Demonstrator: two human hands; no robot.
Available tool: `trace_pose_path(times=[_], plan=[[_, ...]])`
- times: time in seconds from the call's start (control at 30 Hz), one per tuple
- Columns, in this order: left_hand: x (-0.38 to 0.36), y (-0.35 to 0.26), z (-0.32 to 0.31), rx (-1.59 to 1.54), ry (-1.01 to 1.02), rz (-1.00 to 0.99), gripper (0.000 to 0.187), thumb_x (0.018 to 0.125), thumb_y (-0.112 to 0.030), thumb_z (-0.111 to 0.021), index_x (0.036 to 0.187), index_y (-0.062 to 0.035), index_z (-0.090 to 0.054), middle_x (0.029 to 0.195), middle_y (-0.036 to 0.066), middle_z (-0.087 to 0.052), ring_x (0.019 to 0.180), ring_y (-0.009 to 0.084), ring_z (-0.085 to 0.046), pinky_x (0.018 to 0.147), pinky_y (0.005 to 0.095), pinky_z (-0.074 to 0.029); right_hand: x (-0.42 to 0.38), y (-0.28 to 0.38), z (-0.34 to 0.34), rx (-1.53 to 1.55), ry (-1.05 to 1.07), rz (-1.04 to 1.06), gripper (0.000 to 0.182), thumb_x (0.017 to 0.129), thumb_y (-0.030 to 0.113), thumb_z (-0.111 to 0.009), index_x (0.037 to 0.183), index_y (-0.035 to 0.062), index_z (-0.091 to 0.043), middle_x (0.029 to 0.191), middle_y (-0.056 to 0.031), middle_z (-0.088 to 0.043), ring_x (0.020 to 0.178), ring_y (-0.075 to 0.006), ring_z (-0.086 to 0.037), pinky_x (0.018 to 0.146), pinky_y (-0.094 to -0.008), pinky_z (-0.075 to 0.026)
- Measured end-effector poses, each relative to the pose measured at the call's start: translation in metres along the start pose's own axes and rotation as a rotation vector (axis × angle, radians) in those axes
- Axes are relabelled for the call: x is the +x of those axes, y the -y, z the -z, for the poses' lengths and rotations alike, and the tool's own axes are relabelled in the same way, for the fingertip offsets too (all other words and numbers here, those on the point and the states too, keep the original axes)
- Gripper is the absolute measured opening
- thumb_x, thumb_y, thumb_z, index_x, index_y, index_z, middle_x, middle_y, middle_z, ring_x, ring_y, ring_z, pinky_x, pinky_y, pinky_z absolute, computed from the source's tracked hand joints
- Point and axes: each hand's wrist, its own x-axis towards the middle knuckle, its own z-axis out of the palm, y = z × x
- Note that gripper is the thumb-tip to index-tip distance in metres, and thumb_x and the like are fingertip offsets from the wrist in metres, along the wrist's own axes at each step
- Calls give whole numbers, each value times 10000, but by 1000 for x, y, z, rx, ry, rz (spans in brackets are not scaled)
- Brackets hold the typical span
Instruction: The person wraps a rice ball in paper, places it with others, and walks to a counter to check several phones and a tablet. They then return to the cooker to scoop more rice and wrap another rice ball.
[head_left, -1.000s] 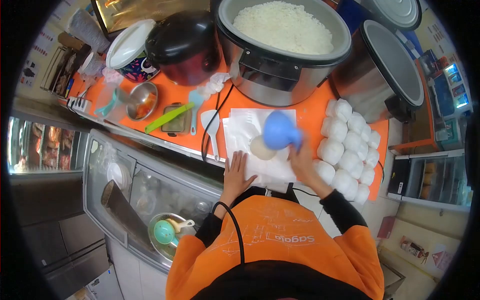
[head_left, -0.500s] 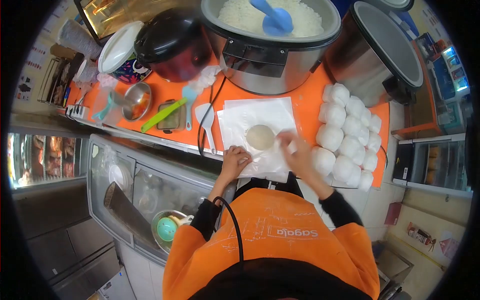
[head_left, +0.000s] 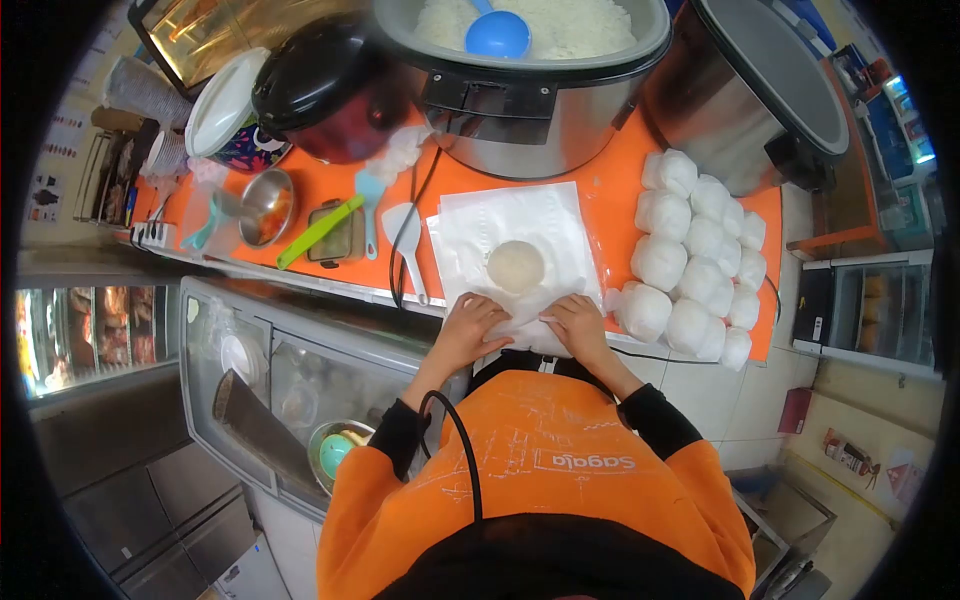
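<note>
A round, flattened mound of rice [head_left: 516,266] lies on a stack of white wrapping paper [head_left: 480,214] at the table's front edge. My left hand [head_left: 474,327] grips the paper's near left edge, thumb below and fingers on top. At the near right edge, my right hand [head_left: 580,326] pinches the sheet, which looks slightly lifted and creased between both hands. To the right stand several white wrapped bundles [head_left: 688,258] in a pile. Beyond the paper, a large cooker [head_left: 540,110] holds loose rice with a blue scoop [head_left: 497,35] in it.
Left of the paper lie a white rice paddle [head_left: 404,240], green tongs [head_left: 320,232], a light-blue spatula [head_left: 369,205] and a metal bowl [head_left: 267,207]. A black cable [head_left: 407,230] crosses the orange table. A glass-topped freezer [head_left: 300,370] stands at front left. Another cooker [head_left: 735,100] is at back right.
My right hand has come down and left from beside the rice mound to the paper's near edge. My left hand stays at its edge. The camera view has shifted slightly.
</note>
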Motion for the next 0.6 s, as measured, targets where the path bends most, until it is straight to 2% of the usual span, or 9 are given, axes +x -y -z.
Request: trace_pose_path(times=[0.07,0.17,0.27,0.33,0.43,0.57,0.6], plan=[[-7,5,-10,88,0,-58,161,687,-152,-695,796,-62,-618,810,24,-586,831,210,-540,799,367,-383,4,0,1,17,17,-21,116,682,134,-673,762,76,-615,783,-54,-585,785,-244,-552,717,-351,-416],[-8,4,-18,-47,-70,96,116,680,-117,-690,763,-61,-633,780,30,-584,835,206,-537,802,351,-381,11,0,6,33,56,-57,135,670,144,-687,740,72,-597,767,-61,-570,766,-254,-551,704,-352,-420],[0,-1,-12,-93,-58,195,100,658,-55,-697,742,-44,-645,725,44,-592,770,201,-548,735,318,-413,15,-3,10,50,141,-73,171,657,162,-704,743,71,-588,766,-66,-566,756,-261,-553,697,-354,-425],[0,5,-17,-307,-9,375,93,668,-35,-709,731,-32,-641,693,60,-601,734,183,-556,708,299,-421,18,-5,10,42,230,-81,184,655,169,-709,753,74,-586,771,-70,-566,759,-265,-557,690,-356,-430],[-1,17,-24,-612,69,610,94,677,-22,-720,726,-20,-639,660,64,-600,697,138,-553,664,263,-423,23,7,16,290,214,-158,206,662,177,-708,795,80,-583,752,-77,-556,756,-267,-558,674,-358,-441],[2,27,-32,-993,40,830,93,702,-36,-720,747,-22,-640,622,58,-580,664,85,-535,627,206,-410,19,7,10,211,195,-156,180,690,141,-668,830,85,-571,792,-76,-553,764,-261,-557,669,-359,-449],[3,23,-30,-808,23,774,91,704,-42,-708,763,-29,-640,644,65,-585,669,111,-548,639,221,-421,15,4,5,132,180,-134,175,690,125,-657,837,88,-569,807,-73,-554,778,-258,-555,680,-361,-447]])
